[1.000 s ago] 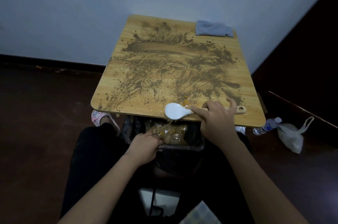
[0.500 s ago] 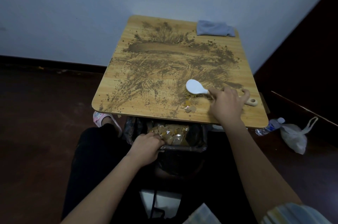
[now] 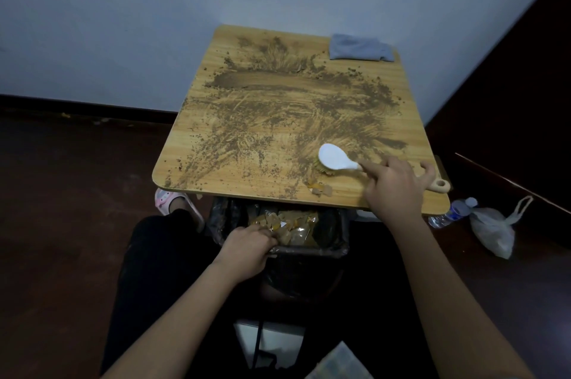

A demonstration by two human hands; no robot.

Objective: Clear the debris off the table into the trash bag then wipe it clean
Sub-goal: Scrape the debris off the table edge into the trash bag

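Wood-grain laminate of the counter [image 3: 197, 143] is seen smeared with brown debris [image 3: 272, 119], and the brush [image 3: 335, 159] is found slightly nearer the front edge than half a second ago, having been lifted back from the rim where it was a second ago. A few tan scraps [image 3: 321, 190] are left lying just in front of the bristles, close to the near edge. The brush handle is gripped by the right hand [image 3: 397, 184], with the fingers curled over it and the forefinger laid along the neck toward the white head; the wooden handle end is seen poking out beyond the hand (to the right). The rim of the trash bag [image 3: 333, 236] is held by the left hand [image 3: 247, 250], its fingers curled over the edge, just as before. The bag is kept under the counter's front edge, with tan scraps already lying inside. A grey cloth [image 3: 360, 47] is left at the far right corner.
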